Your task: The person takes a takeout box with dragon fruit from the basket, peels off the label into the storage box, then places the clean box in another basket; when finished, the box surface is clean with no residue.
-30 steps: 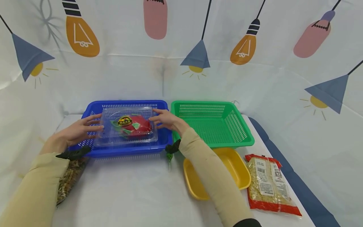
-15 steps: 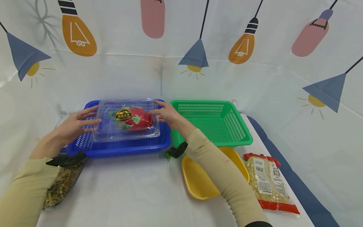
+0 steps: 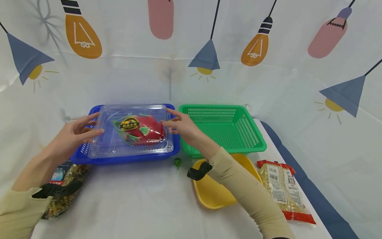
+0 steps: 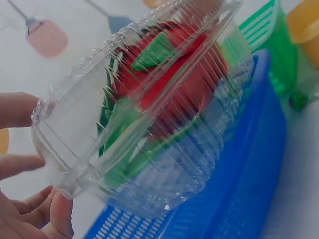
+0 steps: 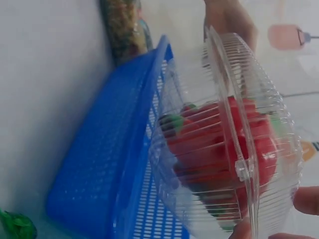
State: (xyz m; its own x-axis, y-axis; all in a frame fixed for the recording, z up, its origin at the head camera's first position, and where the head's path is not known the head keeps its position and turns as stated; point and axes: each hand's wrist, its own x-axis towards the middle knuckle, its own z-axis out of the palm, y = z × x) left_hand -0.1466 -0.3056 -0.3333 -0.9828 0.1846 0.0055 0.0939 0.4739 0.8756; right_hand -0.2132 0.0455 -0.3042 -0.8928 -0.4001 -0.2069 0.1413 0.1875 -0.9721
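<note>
A clear plastic clamshell box (image 3: 119, 153) is held level over the blue basket (image 3: 176, 146). A red dragon fruit (image 3: 153, 130) with green scales shows inside it, and a black and yellow round label sits on the lid. My left hand (image 3: 67, 139) holds the box's left end, thumb and fingers spread along its edge. At the opposite end, my right hand (image 3: 188, 129) grips the side with its fingertips. In the left wrist view, the box (image 4: 70, 144) is up off the blue basket (image 4: 271, 114), whose slotted floor shows beneath.
To the right of the blue basket stands a green basket (image 3: 253, 132). In front of it are a yellow tray (image 3: 215, 199) and a green lollipop (image 3: 177, 162). A red-edged bag of pale grains (image 3: 283, 189) lies far right; a see-through bag (image 3: 64, 199) lies under my left forearm.
Both hands have lifted the clamshell box from the blue basket and brought it slightly closer. It now looks larger. The baskets, tray and bags have stayed put.
</note>
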